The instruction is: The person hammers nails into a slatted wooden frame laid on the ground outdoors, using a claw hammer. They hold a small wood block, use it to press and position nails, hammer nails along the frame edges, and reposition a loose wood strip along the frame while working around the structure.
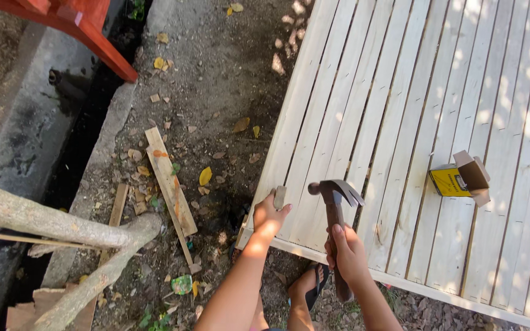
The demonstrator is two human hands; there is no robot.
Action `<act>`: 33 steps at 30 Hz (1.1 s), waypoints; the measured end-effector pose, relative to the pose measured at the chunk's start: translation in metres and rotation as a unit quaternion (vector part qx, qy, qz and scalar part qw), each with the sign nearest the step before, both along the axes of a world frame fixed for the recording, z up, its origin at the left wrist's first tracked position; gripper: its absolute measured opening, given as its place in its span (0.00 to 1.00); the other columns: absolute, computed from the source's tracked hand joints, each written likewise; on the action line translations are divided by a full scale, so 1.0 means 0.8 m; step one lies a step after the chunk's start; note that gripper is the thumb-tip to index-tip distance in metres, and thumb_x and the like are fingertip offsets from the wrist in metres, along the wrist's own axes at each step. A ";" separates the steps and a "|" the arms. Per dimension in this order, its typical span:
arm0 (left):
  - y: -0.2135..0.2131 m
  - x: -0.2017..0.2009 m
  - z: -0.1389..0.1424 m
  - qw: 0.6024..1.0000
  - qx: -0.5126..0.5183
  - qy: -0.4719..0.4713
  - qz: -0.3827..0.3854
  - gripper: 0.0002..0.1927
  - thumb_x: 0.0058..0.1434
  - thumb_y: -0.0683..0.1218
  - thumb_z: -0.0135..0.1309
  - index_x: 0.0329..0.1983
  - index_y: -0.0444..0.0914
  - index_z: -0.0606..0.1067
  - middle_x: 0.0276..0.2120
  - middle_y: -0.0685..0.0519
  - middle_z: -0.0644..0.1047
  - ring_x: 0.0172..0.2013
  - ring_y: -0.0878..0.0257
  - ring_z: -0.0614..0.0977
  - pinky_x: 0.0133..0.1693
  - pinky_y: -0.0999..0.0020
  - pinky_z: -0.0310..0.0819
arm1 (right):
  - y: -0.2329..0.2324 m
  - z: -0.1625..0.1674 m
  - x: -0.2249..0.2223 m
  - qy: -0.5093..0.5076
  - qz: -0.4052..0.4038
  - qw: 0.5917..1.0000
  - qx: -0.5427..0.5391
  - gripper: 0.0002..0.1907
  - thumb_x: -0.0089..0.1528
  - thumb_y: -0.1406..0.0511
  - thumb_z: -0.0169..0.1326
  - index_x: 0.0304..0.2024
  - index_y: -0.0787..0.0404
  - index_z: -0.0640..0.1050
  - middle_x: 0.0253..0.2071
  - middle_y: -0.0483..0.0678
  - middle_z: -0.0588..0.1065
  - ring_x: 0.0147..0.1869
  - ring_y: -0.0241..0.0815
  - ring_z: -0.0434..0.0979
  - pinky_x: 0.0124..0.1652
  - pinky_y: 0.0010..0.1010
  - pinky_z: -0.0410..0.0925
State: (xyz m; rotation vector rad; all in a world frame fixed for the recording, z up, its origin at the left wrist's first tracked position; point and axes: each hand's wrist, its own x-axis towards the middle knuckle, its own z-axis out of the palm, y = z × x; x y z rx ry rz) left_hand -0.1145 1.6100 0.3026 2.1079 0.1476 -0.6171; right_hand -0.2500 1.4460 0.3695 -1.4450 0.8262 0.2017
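My right hand (pixel 347 252) grips the handle of a claw hammer (pixel 335 195), whose dark head is raised just above the slatted wooden panel (pixel 424 122). My left hand (pixel 269 216) rests on the near left corner of the panel, pinching a small flat piece of wood (pixel 280 196) against a slat. The hammer head is a short way to the right of that piece. A small open yellow cardboard box (pixel 458 179) sits on the slats to the right.
Loose wood offcuts (pixel 168 181) and dry leaves lie on the dirt ground at left. Rough log poles (pixel 50 224) cross the lower left. A red frame leg (pixel 87 34) and a concrete gutter (pixel 62 116) are at upper left. My sandalled foot (pixel 310 285) is below the panel edge.
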 end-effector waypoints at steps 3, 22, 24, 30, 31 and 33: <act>-0.006 0.000 -0.001 0.998 -0.003 -0.058 -0.001 0.45 0.53 0.50 0.66 0.73 0.43 0.60 0.54 0.40 0.77 0.50 0.45 0.81 0.50 0.59 0.76 | 0.006 0.003 -0.009 0.049 -0.087 0.994 0.034 0.18 0.67 0.54 0.46 0.38 0.63 0.69 0.19 0.48 0.67 0.14 0.38 0.63 0.16 0.32 0.59; -0.024 0.019 0.038 0.979 0.147 0.065 -0.122 0.28 0.60 0.47 0.62 0.64 0.49 0.72 0.55 0.47 0.79 0.54 0.49 0.81 0.53 0.58 0.78 | 0.020 0.046 -0.002 0.033 -0.237 0.965 0.103 0.06 0.63 0.67 0.54 0.39 0.62 0.71 0.23 0.47 0.68 0.19 0.37 0.64 0.20 0.32 0.62; -0.022 0.019 0.037 0.982 0.140 0.045 -0.120 0.29 0.59 0.47 0.63 0.64 0.47 0.72 0.55 0.46 0.79 0.54 0.48 0.81 0.54 0.59 0.77 | 0.021 0.042 0.000 0.026 -0.240 0.965 0.102 0.06 0.62 0.68 0.54 0.39 0.62 0.70 0.23 0.47 0.68 0.19 0.37 0.65 0.20 0.32 0.62; -0.015 0.016 0.038 0.985 0.120 -0.002 -0.121 0.31 0.58 0.47 0.63 0.65 0.44 0.70 0.55 0.43 0.78 0.54 0.46 0.80 0.54 0.58 0.75 | 0.021 0.040 -0.001 0.023 -0.245 0.965 0.095 0.08 0.59 0.72 0.54 0.40 0.62 0.70 0.23 0.47 0.68 0.19 0.37 0.65 0.20 0.32 0.62; -0.014 0.017 0.038 0.985 0.119 -0.003 -0.129 0.31 0.58 0.48 0.62 0.66 0.44 0.69 0.54 0.43 0.78 0.54 0.46 0.80 0.54 0.58 0.76 | 0.021 0.042 -0.003 0.021 -0.244 0.965 0.095 0.09 0.59 0.73 0.54 0.40 0.62 0.70 0.23 0.47 0.68 0.19 0.37 0.65 0.20 0.32 0.63; -0.014 0.017 0.039 0.982 0.124 0.001 -0.141 0.32 0.59 0.48 0.61 0.67 0.45 0.68 0.54 0.43 0.79 0.53 0.46 0.81 0.54 0.57 0.76 | 0.021 0.045 -0.008 0.023 -0.247 0.964 0.093 0.09 0.58 0.73 0.53 0.40 0.62 0.70 0.23 0.47 0.68 0.19 0.36 0.65 0.21 0.31 0.63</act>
